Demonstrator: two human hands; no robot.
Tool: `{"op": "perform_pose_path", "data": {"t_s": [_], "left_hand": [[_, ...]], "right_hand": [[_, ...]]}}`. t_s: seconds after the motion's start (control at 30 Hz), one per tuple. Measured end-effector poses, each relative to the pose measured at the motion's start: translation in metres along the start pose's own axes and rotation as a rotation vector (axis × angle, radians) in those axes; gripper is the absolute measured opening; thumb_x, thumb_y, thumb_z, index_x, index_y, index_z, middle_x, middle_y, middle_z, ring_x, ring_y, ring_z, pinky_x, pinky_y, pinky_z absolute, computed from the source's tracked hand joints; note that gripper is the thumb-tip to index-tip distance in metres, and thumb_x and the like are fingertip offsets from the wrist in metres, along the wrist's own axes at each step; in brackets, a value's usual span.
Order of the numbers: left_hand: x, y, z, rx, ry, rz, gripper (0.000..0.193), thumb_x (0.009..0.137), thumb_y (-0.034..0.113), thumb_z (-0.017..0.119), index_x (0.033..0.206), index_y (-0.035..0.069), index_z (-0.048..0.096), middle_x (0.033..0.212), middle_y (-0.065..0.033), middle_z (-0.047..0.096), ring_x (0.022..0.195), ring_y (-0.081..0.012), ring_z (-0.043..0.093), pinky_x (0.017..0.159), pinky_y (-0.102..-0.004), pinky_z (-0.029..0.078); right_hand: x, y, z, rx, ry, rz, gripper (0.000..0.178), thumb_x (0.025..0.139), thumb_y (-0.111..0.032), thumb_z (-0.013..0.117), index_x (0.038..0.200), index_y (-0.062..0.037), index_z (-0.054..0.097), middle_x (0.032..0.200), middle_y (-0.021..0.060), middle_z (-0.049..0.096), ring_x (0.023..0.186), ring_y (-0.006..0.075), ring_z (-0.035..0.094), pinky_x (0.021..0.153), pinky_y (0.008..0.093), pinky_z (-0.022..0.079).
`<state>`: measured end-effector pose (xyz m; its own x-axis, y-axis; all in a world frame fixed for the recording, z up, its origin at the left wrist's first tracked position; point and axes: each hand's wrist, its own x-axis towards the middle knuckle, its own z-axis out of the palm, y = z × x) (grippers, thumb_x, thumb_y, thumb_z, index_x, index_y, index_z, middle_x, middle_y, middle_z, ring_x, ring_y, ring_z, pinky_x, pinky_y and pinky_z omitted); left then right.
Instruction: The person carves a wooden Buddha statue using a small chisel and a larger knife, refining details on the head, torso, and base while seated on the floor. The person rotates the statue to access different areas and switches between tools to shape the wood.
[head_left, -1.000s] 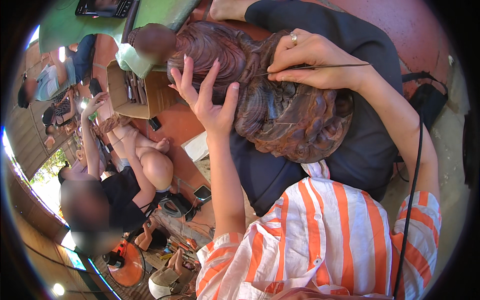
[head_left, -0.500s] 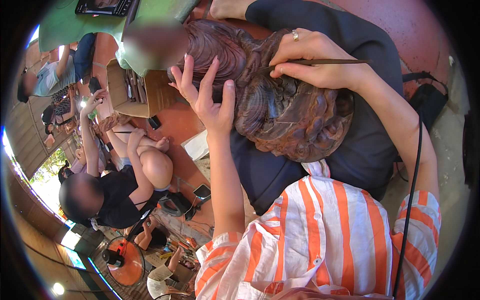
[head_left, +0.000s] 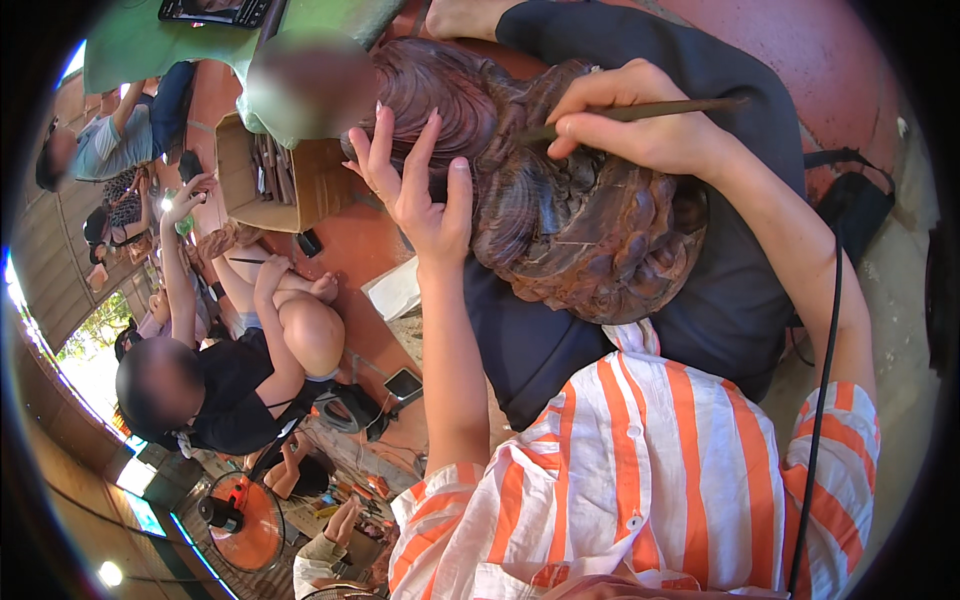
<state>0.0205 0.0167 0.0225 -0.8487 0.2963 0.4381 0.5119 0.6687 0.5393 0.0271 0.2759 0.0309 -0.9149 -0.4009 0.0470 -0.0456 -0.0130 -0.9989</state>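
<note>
A dark brown wood carving [head_left: 590,255] with flowing ridges and clustered relief rests across my lap. In my right hand [head_left: 640,135] is a slim, dark carving tool [head_left: 680,108], pinched between thumb and fingers. Its working end points left into the grooves near the carving's upper middle; whether the tip touches the wood I cannot make out. Beside the carving's left part, my left hand [head_left: 425,200] is raised with fingers spread and nothing in it. The far left end of the carving is blurred.
A green seat-like surface [head_left: 170,55] bears a dark screen device [head_left: 215,10]. An open cardboard box [head_left: 320,190] of slim tools stands at left. A phone [head_left: 404,385] lies on the tiles. A person in black [head_left: 240,385] sits nearby, with an orange fan [head_left: 245,530] behind.
My right hand has rolled slightly, and the tool's outer end has tilted up, showing a broader face. My left hand hardly moves, its fingers still spread.
</note>
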Motion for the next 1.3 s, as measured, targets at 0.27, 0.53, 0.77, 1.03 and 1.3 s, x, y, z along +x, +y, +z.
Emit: {"op": "perform_pose_path", "data": {"t_s": [0.27,0.53,0.77,1.03,1.3], "left_hand": [[0.0,-0.001,0.001,0.006,-0.001,0.005,0.039,0.081,0.016,0.067,0.121,0.011,0.068,0.149,-0.0116,0.039,0.147,-0.0334,0.015,0.117,-0.0522,0.0],[-0.001,-0.002,-0.001,0.013,-0.003,0.011,0.039,0.082,0.012,0.064,0.12,0.01,0.067,0.149,-0.0122,0.039,0.147,-0.0341,0.014,0.117,-0.0526,0.0],[-0.002,-0.007,-0.005,-0.078,0.022,0.018,0.039,0.081,0.004,0.06,0.119,0.007,0.067,0.147,-0.0146,0.042,0.146,-0.036,0.02,0.117,-0.0527,0.007],[-0.038,-0.008,-0.044,-0.143,0.12,-0.063,0.037,0.08,-0.005,0.061,0.117,0.0,0.065,0.139,-0.0183,0.047,0.14,-0.0385,0.031,0.114,-0.0485,0.027],[-0.105,0.064,-0.08,-0.404,-0.08,-0.367,0.02,0.086,0.01,0.066,0.101,-0.003,0.069,0.101,-0.0144,0.069,0.098,-0.026,0.063,0.087,-0.0362,0.048]], "right_hand": [[-0.001,0.004,-0.001,0.033,0.041,0.087,0.016,0.091,-0.01,0.062,0.097,0.0036,0.068,0.087,0.0119,0.073,0.084,0.0165,0.069,0.076,0.0289,0.053],[0.001,0.011,-0.004,-0.154,-0.014,-0.132,0.017,0.088,-0.007,0.066,0.102,0.0022,0.069,0.089,0.0102,0.072,0.082,0.0184,0.066,0.075,0.0305,0.051],[-0.009,0.001,-0.007,-0.123,0.053,-0.134,0.015,0.088,-0.004,0.064,0.101,0.0017,0.069,0.083,0.0078,0.069,0.081,0.0142,0.065,0.072,0.0263,0.051],[-0.047,-0.02,-0.001,-0.124,0.413,-0.11,0.014,0.09,-0.01,0.065,0.1,-0.0003,0.066,0.084,0.0049,0.068,0.08,0.0095,0.066,0.072,0.0231,0.052],[-0.099,-0.051,0.054,0.212,0.325,-0.012,0.025,0.094,-0.016,0.059,0.075,0.0001,0.061,0.059,0.0022,0.057,0.049,0.0088,0.055,0.047,0.0226,0.042]]}}
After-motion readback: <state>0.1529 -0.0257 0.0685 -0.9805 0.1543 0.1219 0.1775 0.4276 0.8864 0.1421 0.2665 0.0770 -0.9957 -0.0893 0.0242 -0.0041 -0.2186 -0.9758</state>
